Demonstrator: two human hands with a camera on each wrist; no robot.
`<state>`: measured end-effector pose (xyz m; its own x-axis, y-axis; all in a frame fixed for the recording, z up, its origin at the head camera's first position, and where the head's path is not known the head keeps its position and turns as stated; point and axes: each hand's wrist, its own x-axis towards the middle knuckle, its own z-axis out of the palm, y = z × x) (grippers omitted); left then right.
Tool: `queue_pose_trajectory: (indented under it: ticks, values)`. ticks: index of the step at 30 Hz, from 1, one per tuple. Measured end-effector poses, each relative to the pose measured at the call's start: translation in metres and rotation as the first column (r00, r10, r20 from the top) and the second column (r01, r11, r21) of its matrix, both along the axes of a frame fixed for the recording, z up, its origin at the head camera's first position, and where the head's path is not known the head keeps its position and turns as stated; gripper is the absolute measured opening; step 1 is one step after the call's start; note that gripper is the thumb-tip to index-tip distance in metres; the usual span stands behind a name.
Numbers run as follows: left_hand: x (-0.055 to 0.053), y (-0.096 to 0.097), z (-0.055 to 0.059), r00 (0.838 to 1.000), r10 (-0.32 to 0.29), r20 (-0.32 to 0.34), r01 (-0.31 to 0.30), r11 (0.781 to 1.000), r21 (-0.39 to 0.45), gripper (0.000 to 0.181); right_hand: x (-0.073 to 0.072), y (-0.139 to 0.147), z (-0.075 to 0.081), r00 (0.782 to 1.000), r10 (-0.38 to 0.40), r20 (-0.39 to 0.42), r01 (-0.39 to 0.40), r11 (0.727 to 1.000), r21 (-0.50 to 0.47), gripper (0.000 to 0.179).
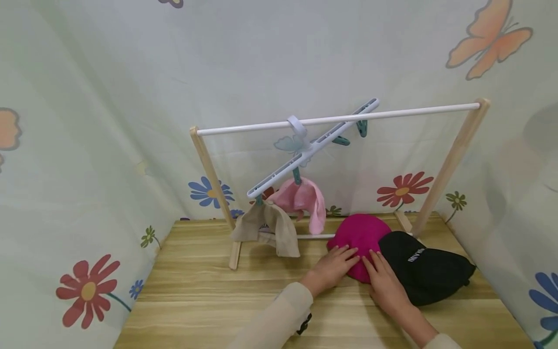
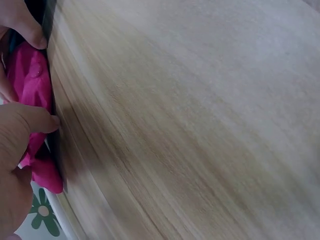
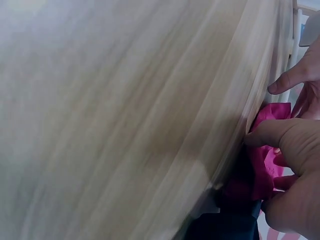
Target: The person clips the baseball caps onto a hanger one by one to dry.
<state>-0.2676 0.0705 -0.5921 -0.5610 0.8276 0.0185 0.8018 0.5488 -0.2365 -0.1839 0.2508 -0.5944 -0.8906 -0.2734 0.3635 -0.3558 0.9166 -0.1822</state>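
A: Where is the magenta cap [image 1: 363, 235]?

B: On the table [image 1: 187, 295], at the right foot of the rack [image 1: 452, 165], rounded side up. The black cap [image 1: 429, 274] lies against its right side, slightly overlapping.

A: State of the left hand [image 1: 329, 269]?

B: Fingers apart, fairly straight, resting on the magenta cap's near left. Left wrist view puts the thumb at the cloth's near edge.

A: Right hand [image 1: 389, 288]?

B: Fingers also extended, touching the near right, beside the black cap. Thumb at the edge in the right wrist view. How firmly either hand presses, I cannot tell.

A: On the rack?

B: A hanger [image 1: 322, 141] is hooked over the top rail [image 1: 414, 112], angled across it. Beige cap [image 1: 284, 231] clipped at its near left end; pink cap [image 1: 308, 196] clipped next along. Two green clips [image 1: 362, 128] hang farther up.
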Motion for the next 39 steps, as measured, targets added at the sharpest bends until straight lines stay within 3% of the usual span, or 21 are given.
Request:
queue_pose_trajectory:
  ticks: [8,15,20,32,39]
  values:
    - [0.0,0.003,-0.001,1.0,0.002,0.025,-0.002,1.0,-0.001,0.046,-0.003,0.003,0.0,1.0,0.011,-0.016,-0.009,0.997,0.082,0.054]
    - [0.0,0.002,0.0,0.995,0.036,0.089,-0.038,0.999,0.016,0.045,-0.006,0.004,0.001,0.999,0.025,-0.027,-0.022,0.995,0.1,0.038]
    - [0.001,0.003,0.0,0.995,0.037,0.096,-0.04,0.999,0.03,0.046,-0.01,0.006,0.002,0.997,0.043,-0.057,-0.036,0.992,0.122,0.027]
    - [-0.001,0.008,-0.006,0.997,0.046,0.055,-0.053,0.992,0.115,0.045,-0.01,0.008,0.009,1.0,0.016,-0.002,-0.016,0.999,-0.048,0.019]
    - [0.0,0.012,-0.009,0.989,0.1,0.113,-0.115,0.984,0.135,0.044,-0.009,0.008,0.01,0.997,0.018,0.075,-0.014,0.998,-0.06,0.034]
